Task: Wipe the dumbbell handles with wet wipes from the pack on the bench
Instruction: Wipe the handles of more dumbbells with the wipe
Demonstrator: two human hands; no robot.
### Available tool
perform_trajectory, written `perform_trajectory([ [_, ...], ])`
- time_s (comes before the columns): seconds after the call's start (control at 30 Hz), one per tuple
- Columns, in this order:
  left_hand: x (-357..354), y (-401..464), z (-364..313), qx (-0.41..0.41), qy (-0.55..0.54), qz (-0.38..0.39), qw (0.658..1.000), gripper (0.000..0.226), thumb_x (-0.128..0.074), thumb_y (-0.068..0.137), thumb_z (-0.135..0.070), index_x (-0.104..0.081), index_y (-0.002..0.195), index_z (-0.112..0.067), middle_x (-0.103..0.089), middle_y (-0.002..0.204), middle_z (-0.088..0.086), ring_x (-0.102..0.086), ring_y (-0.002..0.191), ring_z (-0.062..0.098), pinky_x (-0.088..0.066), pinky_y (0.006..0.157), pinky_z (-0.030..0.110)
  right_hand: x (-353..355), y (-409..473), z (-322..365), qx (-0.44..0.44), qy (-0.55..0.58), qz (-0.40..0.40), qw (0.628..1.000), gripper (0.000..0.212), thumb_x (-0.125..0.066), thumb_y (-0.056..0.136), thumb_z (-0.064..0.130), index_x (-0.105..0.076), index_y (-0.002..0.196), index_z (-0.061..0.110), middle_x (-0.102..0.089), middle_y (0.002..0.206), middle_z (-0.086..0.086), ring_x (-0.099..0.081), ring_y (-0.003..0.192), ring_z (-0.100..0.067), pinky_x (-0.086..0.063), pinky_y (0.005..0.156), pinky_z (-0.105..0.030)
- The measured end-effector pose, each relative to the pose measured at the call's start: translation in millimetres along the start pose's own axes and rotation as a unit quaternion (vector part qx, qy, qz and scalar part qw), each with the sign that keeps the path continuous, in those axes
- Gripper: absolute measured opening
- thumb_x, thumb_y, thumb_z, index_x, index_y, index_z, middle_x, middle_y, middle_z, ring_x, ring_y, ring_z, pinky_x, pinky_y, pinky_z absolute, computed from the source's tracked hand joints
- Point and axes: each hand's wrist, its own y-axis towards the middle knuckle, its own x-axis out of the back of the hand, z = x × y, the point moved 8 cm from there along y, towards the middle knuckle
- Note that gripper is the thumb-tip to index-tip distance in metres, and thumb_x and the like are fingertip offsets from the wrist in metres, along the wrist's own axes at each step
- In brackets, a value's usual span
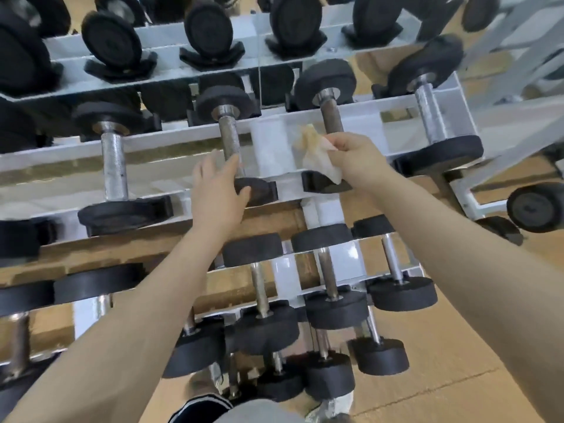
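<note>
Black-headed dumbbells lie in rows on a white tiered rack point(363, 112). My right hand point(351, 157) pinches a crumpled, brown-stained wet wipe point(314, 154) just below the rusty handle of a middle-tier dumbbell point(331, 116). My left hand point(216, 187) reaches with straight fingers to the neighbouring dumbbell point(229, 135), its thumb against that dumbbell's near black head point(256, 190) and its fingertips beside the handle. The pack of wipes and the bench are out of view.
More dumbbells fill the upper tier point(207, 32) and the lower tier point(332, 270). A silver-handled dumbbell point(113, 166) lies to the left, another point(430, 114) to the right. Wooden floor point(457, 377) shows beneath, and a loose dumbbell point(537, 206) sits at far right.
</note>
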Motion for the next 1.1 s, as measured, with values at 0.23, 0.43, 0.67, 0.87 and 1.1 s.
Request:
perform_trajectory([
  [0.23,-20,-110,-73,-0.028,-0.028,-0.014,0.999,0.041,-0.056,0.090,-0.017,-0.051,0.130,-0.007,-0.040,0.142,0.016,-0.030,0.134,0.029,-0.018,0.112,0.034,74,-90,-22,-0.062,0.031,0.003,0.998,0.020,-0.045,0.090,-0.002,-0.061,0.089,0.010,-0.056,0.076,0.001,-0.052,0.070,-0.010,-0.042,0.059,-0.019],
  [0.43,-11,-168,-117,-0.054,-0.032,-0.022,0.998,0.037,-0.055,0.091,-0.016,-0.053,0.127,-0.009,-0.043,0.139,0.010,-0.034,0.131,0.024,-0.025,0.111,0.034,103,-155,-23,-0.063,-0.026,0.003,0.998,0.024,-0.048,0.091,0.003,-0.061,0.111,0.005,-0.057,0.097,-0.009,-0.052,0.087,-0.020,-0.042,0.061,-0.020],
  [0.67,-26,-201,-131,-0.077,-0.034,0.039,0.996,0.037,-0.050,0.094,-0.020,-0.050,0.130,-0.012,-0.040,0.139,0.005,-0.030,0.132,0.021,-0.024,0.109,0.031,101,-201,-32,-0.081,0.014,-0.023,0.996,0.028,-0.040,0.092,0.000,-0.057,0.112,0.007,-0.052,0.096,-0.008,-0.049,0.088,-0.021,-0.042,0.078,-0.031],
  [0.87,-13,-215,-112,-0.121,-0.026,0.091,0.988,0.039,-0.048,0.094,-0.019,-0.048,0.133,-0.011,-0.041,0.138,0.006,-0.034,0.130,0.022,-0.027,0.108,0.032,80,-224,-26,-0.083,0.037,-0.066,0.994,0.029,-0.041,0.092,0.003,-0.056,0.117,0.007,-0.055,0.109,-0.012,-0.053,0.099,-0.025,-0.044,0.079,-0.030],
  [1.1,-1,-236,-116,-0.162,-0.030,0.096,0.982,0.038,-0.051,0.093,-0.018,-0.050,0.129,-0.009,-0.045,0.134,0.007,-0.041,0.125,0.022,-0.031,0.101,0.026,91,-260,-37,-0.092,0.054,-0.103,0.989,0.029,-0.046,0.094,0.009,-0.057,0.121,0.010,-0.058,0.108,-0.011,-0.056,0.094,-0.023,-0.047,0.074,-0.028],
])
